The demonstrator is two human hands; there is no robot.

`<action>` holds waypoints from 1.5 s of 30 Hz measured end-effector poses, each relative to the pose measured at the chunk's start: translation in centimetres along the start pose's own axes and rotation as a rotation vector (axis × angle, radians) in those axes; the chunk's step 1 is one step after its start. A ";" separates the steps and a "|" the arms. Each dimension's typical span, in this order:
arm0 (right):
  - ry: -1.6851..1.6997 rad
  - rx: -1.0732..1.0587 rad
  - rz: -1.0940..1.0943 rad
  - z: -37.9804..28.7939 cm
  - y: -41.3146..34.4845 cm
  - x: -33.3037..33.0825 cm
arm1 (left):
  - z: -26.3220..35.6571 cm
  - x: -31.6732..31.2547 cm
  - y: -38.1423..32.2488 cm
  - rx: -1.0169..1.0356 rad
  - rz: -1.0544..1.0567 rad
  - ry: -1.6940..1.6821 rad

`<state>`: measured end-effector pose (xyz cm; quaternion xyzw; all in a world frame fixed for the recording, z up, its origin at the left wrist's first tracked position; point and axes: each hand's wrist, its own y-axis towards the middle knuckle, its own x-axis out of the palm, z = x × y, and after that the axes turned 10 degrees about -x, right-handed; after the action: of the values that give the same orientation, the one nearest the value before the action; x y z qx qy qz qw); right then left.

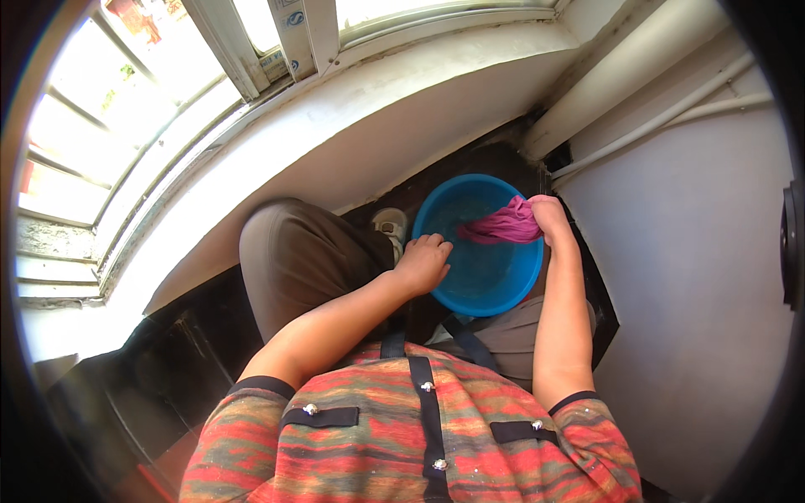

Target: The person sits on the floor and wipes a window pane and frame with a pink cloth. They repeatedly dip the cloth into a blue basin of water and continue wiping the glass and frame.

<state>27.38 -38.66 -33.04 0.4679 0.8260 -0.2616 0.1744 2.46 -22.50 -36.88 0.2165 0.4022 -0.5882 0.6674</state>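
Note:
A round blue plastic basin [525,276] with cloudy water in it stands on the dark floor before me. My right hand [548,217] grips one end of a wet pink cloth [503,223] at the basin's right rim. The cloth's other end trails into the water near the middle. At the left rim is my left hand [426,258], back upward, with its fingers loosely bent over the edge. I see no cloth in it; its palm is hidden.
A white wall [685,251] rises close on the right, with a thick pipe [629,75] and thinner pipes in the corner. A window sill [352,107] runs along the left and far side. My shoe [391,225] is beside the basin, below my bent knee [283,251].

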 end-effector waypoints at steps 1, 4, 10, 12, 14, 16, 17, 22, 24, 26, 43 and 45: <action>0.013 -0.032 -0.017 -1.1 -0.7 -0.7 | 0.3 0.1 0.2 -0.009 -0.012 -0.050; 0.113 -0.053 -0.086 -3.6 -2.4 -2.6 | 1.2 0.6 1.1 -0.051 -0.067 -0.146; 0.528 -0.082 -0.256 -3.3 -3.5 -2.9 | 1.2 2.2 3.1 -0.083 -0.112 -0.260; 0.533 -0.103 -0.290 -2.7 -3.4 -2.1 | 0.4 2.8 3.4 -0.123 -0.083 -0.308; 0.476 -0.137 -0.335 -2.4 -3.2 -1.2 | -0.3 3.4 3.4 -0.162 -0.098 -0.374; 0.445 -0.141 -0.351 -2.6 -3.2 -0.7 | -0.9 3.8 3.6 -0.230 -0.126 -0.391; 0.450 -0.138 -0.355 -2.8 -3.2 -0.6 | -1.1 4.1 3.7 -0.215 -0.122 -0.381; 0.458 -0.186 -0.441 -4.4 -3.8 -0.7 | -1.2 5.5 5.2 -0.131 -0.090 -0.383; 0.519 -0.171 -0.509 -4.7 -3.9 -0.8 | -1.2 6.2 6.1 -0.089 -0.076 -0.457; 0.671 -0.155 -0.584 -4.7 -4.1 -0.8 | -0.9 6.9 6.8 -0.073 -0.038 -0.547; 0.923 0.048 -0.240 1.1 -0.1 -2.9 | 1.6 4.0 7.3 -0.093 0.016 -1.083; 0.810 0.179 -0.212 2.0 -0.2 -2.3 | 1.9 3.9 7.3 -0.044 0.041 -1.092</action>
<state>28.42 -41.51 -33.32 0.4588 0.8453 -0.1437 -0.2331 9.96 -24.76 -40.20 -0.1267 0.0051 -0.5935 0.7948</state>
